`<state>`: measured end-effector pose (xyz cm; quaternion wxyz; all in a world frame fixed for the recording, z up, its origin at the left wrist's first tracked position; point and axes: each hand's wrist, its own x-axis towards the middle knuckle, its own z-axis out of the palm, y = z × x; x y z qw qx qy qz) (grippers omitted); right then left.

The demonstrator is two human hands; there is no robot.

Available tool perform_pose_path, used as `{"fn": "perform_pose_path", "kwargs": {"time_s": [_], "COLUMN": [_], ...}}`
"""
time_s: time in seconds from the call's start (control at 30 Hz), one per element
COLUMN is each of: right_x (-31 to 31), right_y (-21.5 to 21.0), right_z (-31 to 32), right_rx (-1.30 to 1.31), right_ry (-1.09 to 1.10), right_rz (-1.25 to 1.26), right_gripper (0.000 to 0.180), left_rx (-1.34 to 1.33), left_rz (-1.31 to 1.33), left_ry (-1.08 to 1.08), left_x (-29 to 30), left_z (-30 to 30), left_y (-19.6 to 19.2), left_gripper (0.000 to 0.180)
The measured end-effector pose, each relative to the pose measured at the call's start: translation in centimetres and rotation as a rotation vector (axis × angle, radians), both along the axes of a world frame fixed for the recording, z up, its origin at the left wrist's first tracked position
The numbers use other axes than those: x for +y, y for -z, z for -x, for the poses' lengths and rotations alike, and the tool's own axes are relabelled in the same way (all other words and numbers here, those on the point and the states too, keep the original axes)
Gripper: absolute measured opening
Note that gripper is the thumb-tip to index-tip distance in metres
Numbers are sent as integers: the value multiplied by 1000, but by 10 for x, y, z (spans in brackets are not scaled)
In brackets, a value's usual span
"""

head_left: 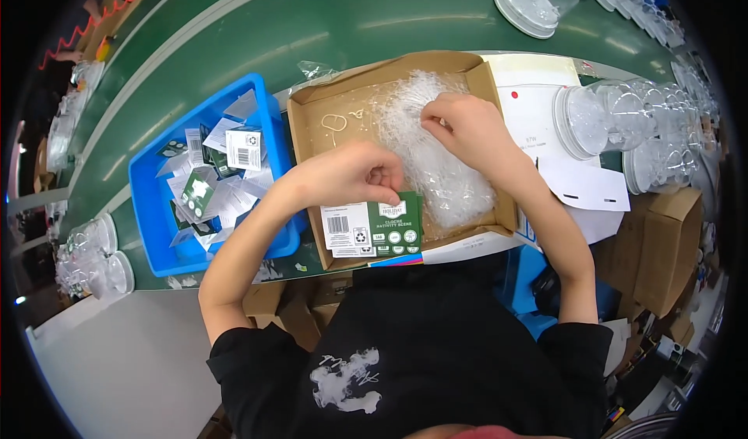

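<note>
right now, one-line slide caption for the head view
Left hand holds a green and white card while right hand picks at clear plastic ties in a cardboard box.

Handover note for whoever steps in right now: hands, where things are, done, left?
Left hand: pinching a green and white printed card at its top edge, over the front of the open cardboard box.
Right hand: fingers picking at the heap of clear plastic ties inside that box.
Blue bin on the left holds more cards. Clear domes are stacked on the right.
Done: one card taken in hand.
Left: no tie looks joined to the card yet; the bin is full of cards.
</note>
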<state>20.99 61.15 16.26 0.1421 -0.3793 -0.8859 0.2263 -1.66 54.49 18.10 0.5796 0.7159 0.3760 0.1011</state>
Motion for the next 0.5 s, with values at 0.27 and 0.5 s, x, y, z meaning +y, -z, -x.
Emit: {"fn": "perform_pose_path", "kwargs": {"time_s": [0.27, 0.5], "right_x": [11, 7], "right_y": [17, 0], "right_z": [0, -3], "right_rx": [307, 483], "right_ry": [-31, 97], "right_rz": [120, 387], "right_gripper": [20, 42], "left_rx": [-117, -229], "left_rz": [144, 162], "left_ry": [-245, -475], "left_x": [3, 11], "left_z": [-1, 14], "left_y": [3, 6], "left_gripper": [13, 12]}}
